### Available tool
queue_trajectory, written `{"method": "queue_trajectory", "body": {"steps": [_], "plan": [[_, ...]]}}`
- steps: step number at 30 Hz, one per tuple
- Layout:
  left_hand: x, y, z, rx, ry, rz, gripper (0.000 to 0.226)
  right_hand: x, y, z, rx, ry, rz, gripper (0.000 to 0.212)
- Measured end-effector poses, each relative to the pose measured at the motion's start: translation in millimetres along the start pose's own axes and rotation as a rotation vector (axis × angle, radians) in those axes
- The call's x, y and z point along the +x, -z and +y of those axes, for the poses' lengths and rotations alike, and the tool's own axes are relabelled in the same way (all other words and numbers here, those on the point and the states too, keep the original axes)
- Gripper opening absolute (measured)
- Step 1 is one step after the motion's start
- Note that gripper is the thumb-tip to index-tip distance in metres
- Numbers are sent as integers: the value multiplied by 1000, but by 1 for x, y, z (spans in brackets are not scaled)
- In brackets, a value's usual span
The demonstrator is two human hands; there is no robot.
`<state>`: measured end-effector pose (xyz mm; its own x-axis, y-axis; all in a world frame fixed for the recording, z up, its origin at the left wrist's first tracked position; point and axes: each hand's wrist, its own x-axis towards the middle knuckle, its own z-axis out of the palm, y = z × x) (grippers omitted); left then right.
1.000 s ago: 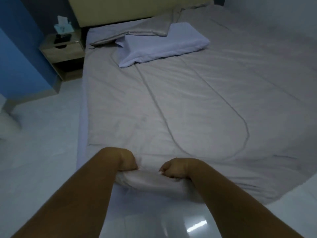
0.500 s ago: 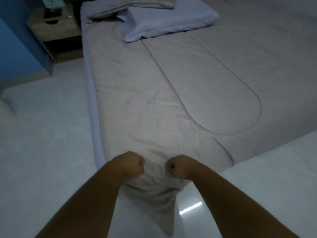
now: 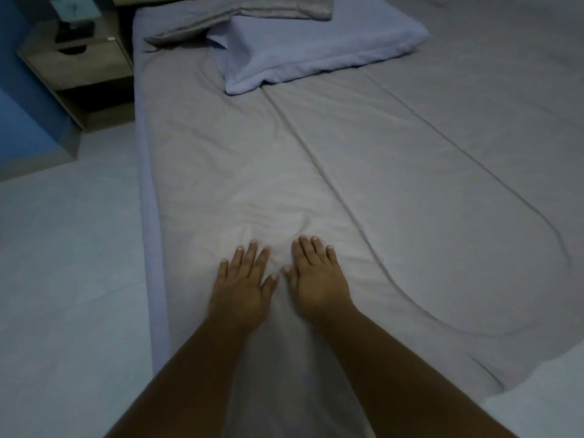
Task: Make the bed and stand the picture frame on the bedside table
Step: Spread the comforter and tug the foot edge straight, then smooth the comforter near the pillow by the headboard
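1. Bedside bench (image 3: 76, 66) stands far left against the blue wall, beside the head of the bed. A dark object (image 3: 76, 30) and what looks like a tissue box (image 3: 74, 6) sit on its top. Whether the dark object is the picture frame cannot be told in this dim light, and nothing is seen standing upright there.

2. Pale floor (image 3: 63, 279) fills the left side, and the mattress edge (image 3: 151, 248) shows lilac along the bed's left side, where the cover stops short of it.

3. Left hand (image 3: 241, 292) lies flat on the grey duvet (image 3: 379, 200) near the foot of the bed, palm down, fingers spread, gripping nothing.

4. Right hand (image 3: 317, 279) lies just beside it in the same way, fingers closer together and thumbs nearly meeting. Small creases fan out just beyond the fingertips.

5. Smoothing appears to be the step in hand. It would go best with both palms kept flat and light, sweeping apart toward the bed's edges so the creases are pushed out rather than bunched between the hands.

6. Lilac pillow (image 3: 316, 49) lies askew at the far end, partly over a folded grey cover (image 3: 246, 14). Both likely need squaring once the duvet lies flat.

7. Duvet's near right corner hangs over the foot of the bed and looks uneven; a tug there may help.
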<state>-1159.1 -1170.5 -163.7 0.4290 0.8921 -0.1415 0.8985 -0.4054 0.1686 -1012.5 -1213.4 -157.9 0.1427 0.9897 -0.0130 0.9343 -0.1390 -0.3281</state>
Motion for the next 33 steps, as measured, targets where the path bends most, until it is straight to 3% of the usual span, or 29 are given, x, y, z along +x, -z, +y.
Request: {"method": "queue_trajectory", "body": {"steps": [10, 15, 20, 31, 33], "plan": [[170, 41, -111, -32, -20, 7, 83, 159, -23, -51, -49, -236, 75, 59], [269, 74, -162, -85, -180, -33, 62, 254, -25, -86, -69, -303, 105, 74], [353, 139, -199, -118, -308, -50, 60, 339, 3, -127, -48, -399, 119, 74], [552, 264, -189, -29, -478, 19, 60, 507, 88, -103, -117, -486, 293, 99], [594, 279, -187, -30, -513, 42, 60, 546, 100, -96, -120, -502, 312, 95]]}}
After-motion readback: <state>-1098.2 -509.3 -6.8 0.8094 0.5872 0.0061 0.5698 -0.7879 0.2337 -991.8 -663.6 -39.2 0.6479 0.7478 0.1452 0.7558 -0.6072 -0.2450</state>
